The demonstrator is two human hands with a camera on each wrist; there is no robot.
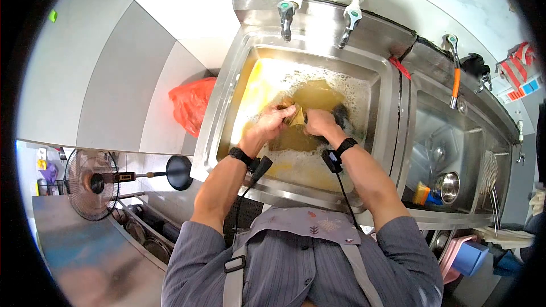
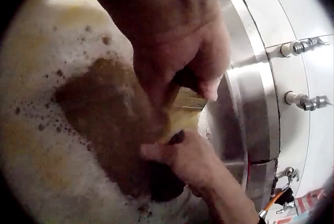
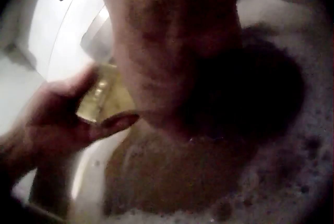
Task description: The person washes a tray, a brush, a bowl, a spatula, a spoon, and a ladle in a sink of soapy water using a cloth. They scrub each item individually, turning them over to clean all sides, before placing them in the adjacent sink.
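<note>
Over the soapy water my left hand (image 1: 273,120) grips a small, yellowish, shiny container with straight edges (image 3: 117,99), thumb on one side and fingers on the other. My right hand (image 1: 321,122) is right up against it, its fingers curled around a dark, soft-looking wad (image 2: 167,182). Part of that wad shows beyond the knuckles in the head view; shadow hides much of it in the right wrist view. Both hands are inside the left sink basin (image 1: 369,88), which holds cloudy, yellow-brown water (image 1: 318,95) with foam.
Two taps (image 1: 287,17) stand behind the basin. To the right, a second sink (image 1: 432,113) holds a metal bowl (image 1: 448,187) and an orange-yellow item (image 1: 421,193). A red plastic bag (image 1: 193,105) lies left of the basin. A fan (image 1: 91,185) stands at the far left.
</note>
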